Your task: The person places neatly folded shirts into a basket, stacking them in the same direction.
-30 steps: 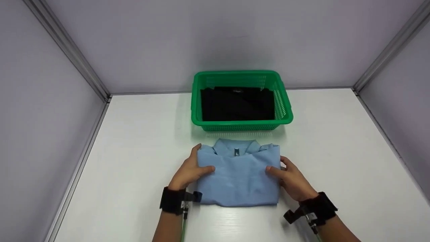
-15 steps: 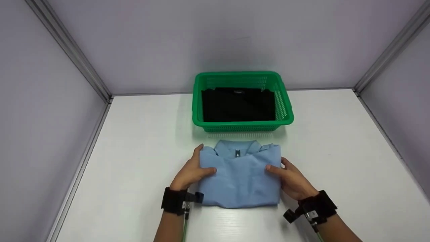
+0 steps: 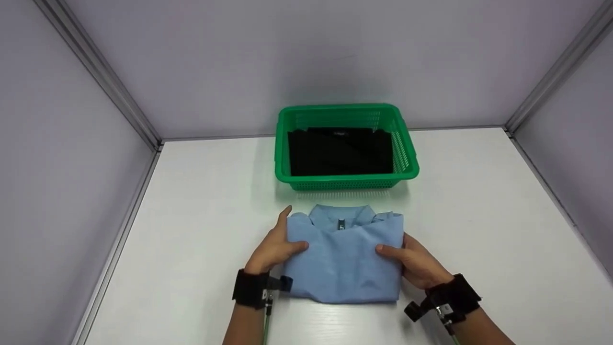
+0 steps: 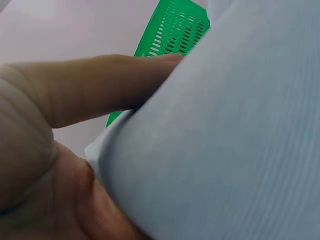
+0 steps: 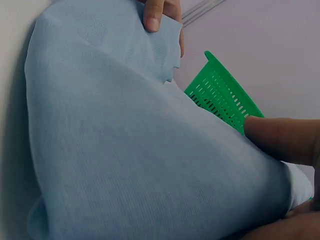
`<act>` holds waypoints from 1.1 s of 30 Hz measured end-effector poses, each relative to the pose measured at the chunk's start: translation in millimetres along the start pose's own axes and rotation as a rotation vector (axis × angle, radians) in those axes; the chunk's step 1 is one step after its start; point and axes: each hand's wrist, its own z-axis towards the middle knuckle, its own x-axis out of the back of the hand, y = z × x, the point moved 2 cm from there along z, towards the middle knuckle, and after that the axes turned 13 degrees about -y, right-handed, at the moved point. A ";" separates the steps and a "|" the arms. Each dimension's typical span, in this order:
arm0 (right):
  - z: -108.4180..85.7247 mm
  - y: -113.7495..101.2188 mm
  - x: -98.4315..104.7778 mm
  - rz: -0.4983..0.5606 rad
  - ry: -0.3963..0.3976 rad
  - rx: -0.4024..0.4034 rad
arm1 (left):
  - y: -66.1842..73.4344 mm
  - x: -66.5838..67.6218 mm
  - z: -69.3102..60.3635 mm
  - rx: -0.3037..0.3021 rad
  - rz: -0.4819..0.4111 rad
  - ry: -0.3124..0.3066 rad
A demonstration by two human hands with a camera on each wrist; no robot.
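A folded light blue collared shirt (image 3: 342, 263) with a small dark zip pull at its neck is held between both hands in the head view. My left hand (image 3: 275, 247) grips its left edge, thumb on top of the cloth, the other fingers along the side and partly beneath. At the right edge my right hand (image 3: 419, 263) pinches the fold, thumb on top and fingers hidden under it. In the left wrist view the shirt (image 4: 215, 135) bulges close to the thumb. The right wrist view has the shirt (image 5: 125, 130) sloping, with the left hand (image 5: 162, 10) at its far end.
Just beyond the shirt stands a green plastic basket (image 3: 347, 179) with a folded black garment (image 3: 341, 155) inside. It is on the white table (image 3: 206, 201), near the back wall. Pale panels enclose the back and both sides. Each wrist wears a black strap with a camera and cable.
The shirt and both hands have shifted slightly toward me and right, widening the gap to the basket a little. The right fingers have gone further under the shirt's edge.
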 end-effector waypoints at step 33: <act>-11.5 -35.1 13.2 -0.072 -0.013 0.132 | 22.4 14.2 1.3 -0.149 -0.052 0.125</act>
